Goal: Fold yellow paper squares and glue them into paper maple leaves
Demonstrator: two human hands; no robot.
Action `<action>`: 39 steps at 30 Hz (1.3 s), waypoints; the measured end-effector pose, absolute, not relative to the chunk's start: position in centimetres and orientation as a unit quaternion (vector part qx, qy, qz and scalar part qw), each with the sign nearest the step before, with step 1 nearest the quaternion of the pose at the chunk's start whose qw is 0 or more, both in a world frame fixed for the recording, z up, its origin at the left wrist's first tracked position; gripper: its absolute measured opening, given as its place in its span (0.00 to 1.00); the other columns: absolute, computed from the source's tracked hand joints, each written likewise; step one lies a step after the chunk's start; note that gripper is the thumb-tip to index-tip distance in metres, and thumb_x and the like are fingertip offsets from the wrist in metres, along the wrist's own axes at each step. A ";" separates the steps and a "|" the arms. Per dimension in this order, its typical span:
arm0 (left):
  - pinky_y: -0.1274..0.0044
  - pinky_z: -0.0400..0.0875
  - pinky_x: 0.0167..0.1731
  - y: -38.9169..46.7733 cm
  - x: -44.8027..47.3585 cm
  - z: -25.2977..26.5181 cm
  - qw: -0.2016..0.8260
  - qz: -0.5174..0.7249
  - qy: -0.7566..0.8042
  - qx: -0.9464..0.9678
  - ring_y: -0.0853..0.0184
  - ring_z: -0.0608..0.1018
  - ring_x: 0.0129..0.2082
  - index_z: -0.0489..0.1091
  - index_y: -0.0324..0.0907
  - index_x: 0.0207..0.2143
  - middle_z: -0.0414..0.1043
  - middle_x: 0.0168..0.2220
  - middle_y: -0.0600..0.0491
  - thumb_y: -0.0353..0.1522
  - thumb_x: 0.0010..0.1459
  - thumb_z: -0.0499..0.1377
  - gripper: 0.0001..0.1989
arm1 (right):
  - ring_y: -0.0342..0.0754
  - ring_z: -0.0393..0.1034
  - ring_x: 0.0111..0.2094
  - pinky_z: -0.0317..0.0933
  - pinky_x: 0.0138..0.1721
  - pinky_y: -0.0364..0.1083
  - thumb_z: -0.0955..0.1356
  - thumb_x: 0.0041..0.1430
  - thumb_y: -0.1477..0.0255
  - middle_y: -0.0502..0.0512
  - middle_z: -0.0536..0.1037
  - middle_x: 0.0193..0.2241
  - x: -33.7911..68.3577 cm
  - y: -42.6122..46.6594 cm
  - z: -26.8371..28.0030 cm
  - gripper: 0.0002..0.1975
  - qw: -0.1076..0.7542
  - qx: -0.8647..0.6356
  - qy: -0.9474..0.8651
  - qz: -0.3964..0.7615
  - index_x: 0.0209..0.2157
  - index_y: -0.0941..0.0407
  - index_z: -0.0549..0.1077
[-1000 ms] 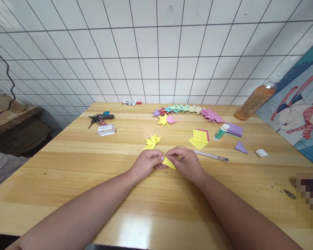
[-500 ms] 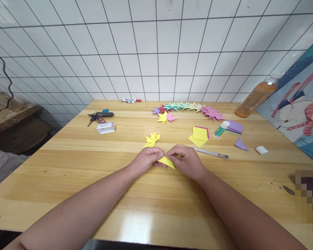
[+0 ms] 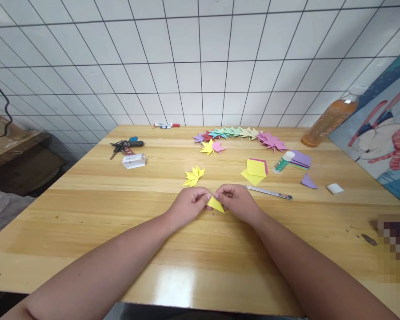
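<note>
Between my two hands is a small folded yellow paper point(image 3: 215, 205), roughly triangular, its point toward the lower right. My left hand point(image 3: 190, 203) pinches its left side with thumb and fingers. My right hand point(image 3: 236, 201) grips its upper right edge, thumb close to the left thumb. Fingers cover part of the paper. Just beyond my left hand lies a yellow folded paper leaf point(image 3: 194, 176) with several points. A metal ruler-like strip point(image 3: 269, 192) lies beyond my right hand, its left end near the knuckles.
Yellow paper squares point(image 3: 256, 168), a glue stick point(image 3: 283, 162), purple paper sheets point(image 3: 301, 159), a purple folded piece point(image 3: 308, 181) and a white eraser-like block point(image 3: 335, 189) lie right. Behind are a row of folded leaves point(image 3: 235, 133) and a bottle point(image 3: 331, 120). Keys point(image 3: 125, 146) and a small box point(image 3: 134, 161) lie left.
The yellow paper has turned slightly between my fingers and shows a wider triangular face. My right thumb has shifted up to its top edge. The view has tilted slightly.
</note>
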State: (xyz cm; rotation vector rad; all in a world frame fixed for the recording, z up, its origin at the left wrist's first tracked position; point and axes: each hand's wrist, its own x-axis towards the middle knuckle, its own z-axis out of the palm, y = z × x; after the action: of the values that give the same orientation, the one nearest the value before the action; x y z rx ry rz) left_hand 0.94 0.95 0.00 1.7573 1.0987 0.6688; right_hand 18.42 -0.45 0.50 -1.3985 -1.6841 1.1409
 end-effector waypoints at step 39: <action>0.84 0.69 0.24 1.4 1.0 0.8 0.689 0.408 0.432 0.415 0.74 0.74 0.22 0.69 0.38 0.30 0.70 0.22 0.57 0.36 0.43 0.66 0.14 | 0.45 0.68 0.34 0.57 0.31 0.43 0.61 0.58 0.75 0.53 0.75 0.34 19.0 -1.7 1.7 0.13 0.283 -0.429 -0.855 0.070 0.44 0.51 0.68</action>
State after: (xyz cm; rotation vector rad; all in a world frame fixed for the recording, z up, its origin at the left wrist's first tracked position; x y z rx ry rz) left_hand 1.00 1.42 0.81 0.9276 0.9671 0.9133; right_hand 19.00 -1.71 1.66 -1.1490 -2.2876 0.1869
